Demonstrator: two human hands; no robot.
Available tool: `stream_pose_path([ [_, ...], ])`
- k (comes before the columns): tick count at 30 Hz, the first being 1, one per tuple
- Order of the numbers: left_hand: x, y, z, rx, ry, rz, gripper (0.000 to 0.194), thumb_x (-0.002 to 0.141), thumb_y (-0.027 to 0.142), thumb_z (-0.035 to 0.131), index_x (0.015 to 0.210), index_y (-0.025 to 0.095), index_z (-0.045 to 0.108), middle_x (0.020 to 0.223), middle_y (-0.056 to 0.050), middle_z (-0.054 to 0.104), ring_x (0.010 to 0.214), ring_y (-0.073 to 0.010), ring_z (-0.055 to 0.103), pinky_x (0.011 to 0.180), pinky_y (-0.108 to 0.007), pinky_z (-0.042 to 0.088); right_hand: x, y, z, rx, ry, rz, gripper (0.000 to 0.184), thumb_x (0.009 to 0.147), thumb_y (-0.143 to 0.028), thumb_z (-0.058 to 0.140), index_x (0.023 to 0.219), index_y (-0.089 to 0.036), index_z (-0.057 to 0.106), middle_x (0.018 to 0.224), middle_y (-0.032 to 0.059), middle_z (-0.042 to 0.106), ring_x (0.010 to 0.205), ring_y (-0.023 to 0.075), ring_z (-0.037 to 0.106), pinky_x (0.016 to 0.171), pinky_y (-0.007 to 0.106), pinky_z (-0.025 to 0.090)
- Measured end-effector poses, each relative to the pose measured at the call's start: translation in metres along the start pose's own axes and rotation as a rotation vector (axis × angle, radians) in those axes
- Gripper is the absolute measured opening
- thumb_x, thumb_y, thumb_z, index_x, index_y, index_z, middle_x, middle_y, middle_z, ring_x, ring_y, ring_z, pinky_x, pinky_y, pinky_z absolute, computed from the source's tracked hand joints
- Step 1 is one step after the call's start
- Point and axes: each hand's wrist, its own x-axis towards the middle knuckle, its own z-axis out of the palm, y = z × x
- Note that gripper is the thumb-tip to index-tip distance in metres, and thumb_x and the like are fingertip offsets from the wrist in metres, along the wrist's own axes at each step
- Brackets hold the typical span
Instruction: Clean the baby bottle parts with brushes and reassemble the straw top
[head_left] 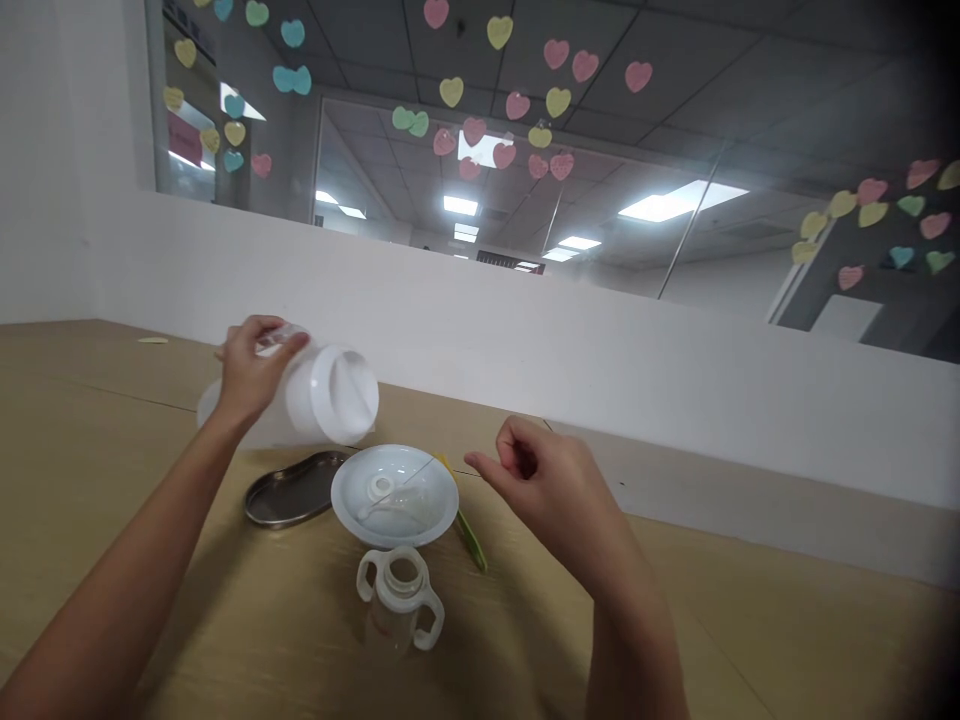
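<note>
Left hand: the fingers and thumb of the left hand (259,370) are closed around the upper side of the jug, so it is holding this thing.
Jug: the white, partly see-through jug (300,400) is tilted onto its side, and its round white end faces right, near the far left side of the bowl.
Right hand: the right hand (555,475) is raised to the right of the bowl, quite narrow, with the fingers curled inward and the thumb pointing left.
Bowl: the white bowl (342,508) stands upright on the table (540,610), between the two hands. Inside it lie a clear piece with a ring (381,487) and a thin stick (405,485), which leans on the rim.
Tray: the shallow metal tray (292,490) is just left of the bowl. I cannot tell if they touch.
Bottle: the bottle with two handles (396,605) stands upright in front of the bowl, with its top open.
Brush: a green and yellow long tool (472,543) is lying at the right side of the bowl, partly hidden behind it.
</note>
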Motion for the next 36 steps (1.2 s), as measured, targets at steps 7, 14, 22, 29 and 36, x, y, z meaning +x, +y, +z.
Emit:
stream_pose_path([
  [7, -0.033, 0.066, 0.018, 0.158, -0.223, 0.294, 0.034, 0.075, 0.051, 0.060, 0.089, 0.021, 0.055, 0.091, -0.003, 0.062, 0.094, -0.0243, 0.048, 0.088, -0.041, 0.025, -0.006, 0.001, -0.008, 0.022, 0.102, -0.021, 0.040, 0.075, -0.030, 0.060, 0.055, -0.021, 0.026, 0.045, -0.0078, 0.030, 0.041, 0.0075, 0.027, 0.040, 0.022, 0.021],
  [14, -0.035, 0.063, 0.021, 0.148, -0.272, 0.266, 0.032, 0.077, 0.050, 0.057, 0.090, 0.021, 0.054, 0.093, -0.003, 0.062, 0.095, -0.0241, 0.048, 0.087, -0.039, 0.025, -0.003, 0.000, -0.004, -0.022, 0.055, -0.006, 0.040, 0.075, -0.027, 0.060, 0.054, -0.021, 0.025, 0.045, -0.0076, 0.032, 0.042, 0.0074, 0.028, 0.040, 0.021, 0.020],
  [22, -0.034, 0.061, 0.020, 0.185, -0.258, 0.287, 0.035, 0.075, 0.052, 0.059, 0.089, 0.021, 0.054, 0.093, -0.004, 0.062, 0.094, -0.0244, 0.048, 0.089, -0.040, 0.024, -0.002, 0.001, -0.001, -0.012, 0.038, -0.022, 0.039, 0.075, -0.029, 0.059, 0.054, -0.021, 0.027, 0.046, -0.0070, 0.034, 0.042, 0.0076, 0.029, 0.041, 0.022, 0.020],
  [29, -0.030, 0.069, 0.007, 0.140, -0.224, 0.233, 0.032, 0.074, 0.051, 0.059, 0.088, 0.023, 0.055, 0.093, -0.004, 0.062, 0.096, -0.0253, 0.049, 0.091, -0.042, 0.026, -0.003, 0.001, -0.004, 0.008, 0.038, -0.008, 0.037, 0.075, -0.030, 0.060, 0.055, -0.021, 0.030, 0.046, -0.0068, 0.035, 0.042, 0.0077, 0.030, 0.040, 0.022, 0.020],
  [36, -0.029, 0.098, -0.027, -0.319, -0.335, 0.158, 0.022, 0.075, 0.043, 0.056, 0.085, 0.023, 0.054, 0.085, 0.000, 0.057, 0.084, -0.0187, 0.053, 0.080, -0.034, 0.040, -0.004, 0.002, -0.008, 0.050, 0.030, 0.006, 0.037, 0.076, -0.032, 0.060, 0.055, -0.021, 0.032, 0.046, -0.0070, 0.034, 0.043, 0.0075, 0.030, 0.040, 0.021, 0.023],
])
